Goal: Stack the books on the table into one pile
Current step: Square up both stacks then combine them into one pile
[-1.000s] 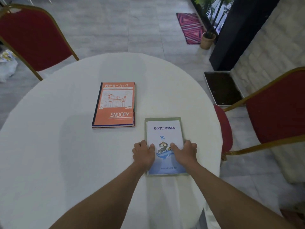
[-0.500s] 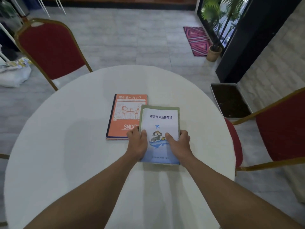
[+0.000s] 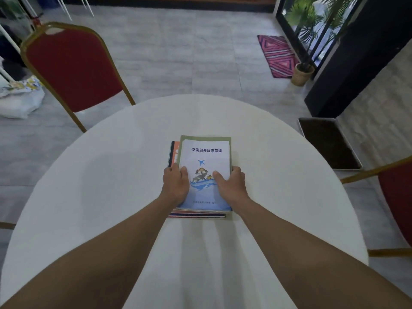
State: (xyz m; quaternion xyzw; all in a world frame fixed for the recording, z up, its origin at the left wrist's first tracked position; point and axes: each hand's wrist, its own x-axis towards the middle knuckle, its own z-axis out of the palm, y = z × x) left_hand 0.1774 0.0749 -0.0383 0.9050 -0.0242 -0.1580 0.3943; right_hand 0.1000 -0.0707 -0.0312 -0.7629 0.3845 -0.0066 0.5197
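The white-and-blue paper booklet with the dull green border (image 3: 204, 166) looks smooth and faintly sheened under my bare left hand (image 3: 175, 182) and right hand (image 3: 230, 184). It lies on the round table's matt white cloth (image 3: 93, 186), which shows soft creases. The red fabric chair with a glossy gold metal frame (image 3: 73, 70) stands on matt grey stone-look floor tiles (image 3: 178, 52).

My left hand (image 3: 175, 183) and right hand (image 3: 230, 184) grip the white booklet (image 3: 204, 157) between them, atop the orange book (image 3: 174, 152), on the white surface (image 3: 111, 186).
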